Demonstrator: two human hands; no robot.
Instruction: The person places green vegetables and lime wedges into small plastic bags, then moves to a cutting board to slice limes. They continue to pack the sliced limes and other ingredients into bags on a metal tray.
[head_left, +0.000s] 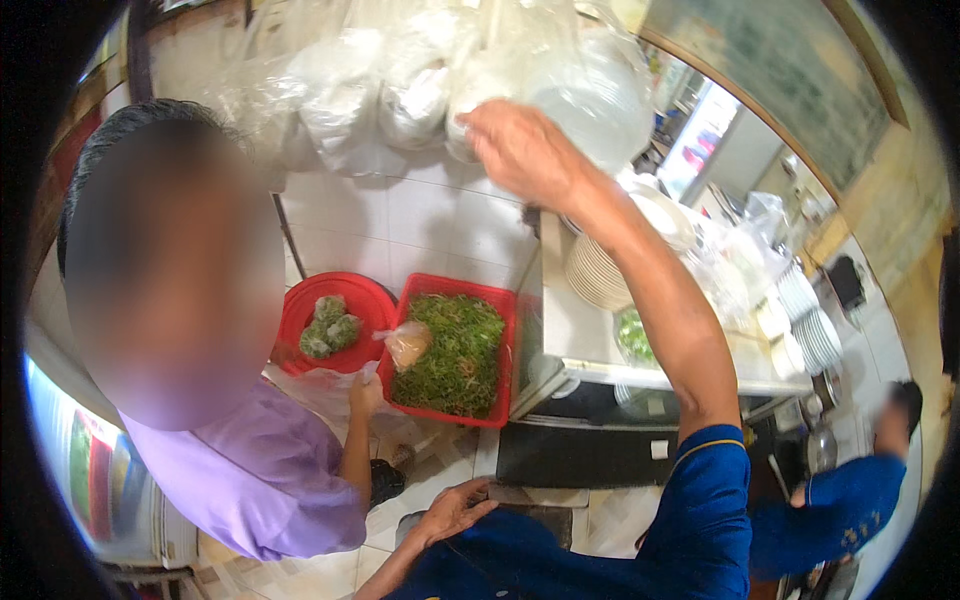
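Observation:
My right hand (525, 154) is raised in front of several white-filled clear plastic bags (412, 97) hanging along the wall. Its fingers are bent close to one bag; whether they grip it is hard to tell. Low in the view, my left hand (457, 514) lies against my blue shirt, fingers somewhat apart and holding nothing visible. Beyond it, a red plastic basket (514, 352) holds shredded greens (450, 352). A small knotted clear bag with pale orange contents (409, 345) rests at its left side. Bagged greens (330, 326) sit on a round red lid or tray (375, 296).
A person in a purple shirt (255, 472) stands close on the left, one hand on a clear plastic bag (322, 386). On the right, a counter (559, 322) carries stacked plates (596, 274) and bowls (814, 341). Another person in blue (847, 510) is at far right.

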